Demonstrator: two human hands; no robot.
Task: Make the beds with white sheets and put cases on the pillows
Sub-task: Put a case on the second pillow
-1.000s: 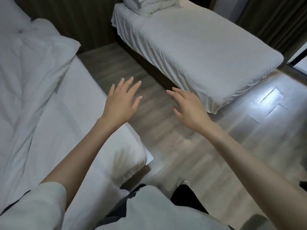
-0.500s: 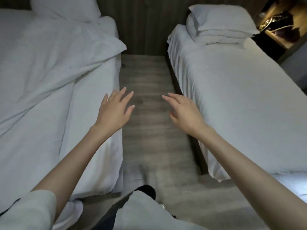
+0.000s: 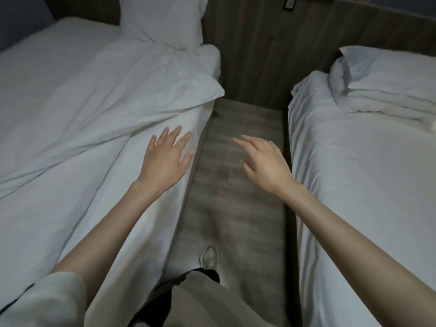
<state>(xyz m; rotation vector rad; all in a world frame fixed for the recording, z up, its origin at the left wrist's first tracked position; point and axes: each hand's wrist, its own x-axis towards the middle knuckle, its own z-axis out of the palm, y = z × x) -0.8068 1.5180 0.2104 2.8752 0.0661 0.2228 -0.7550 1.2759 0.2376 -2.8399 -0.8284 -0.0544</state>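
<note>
Both bare arms stretched forward, left hand (image 3: 165, 159) palm down with fingers spread and straight, right hand (image 3: 264, 161) palm down, fingers relaxed and pointing inward, hands apart, holding nothing

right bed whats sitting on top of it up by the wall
A pillow lies on a folded white duvet at the head end of the right bed. Anything beneath that stack is covered and cannot be seen.
</note>
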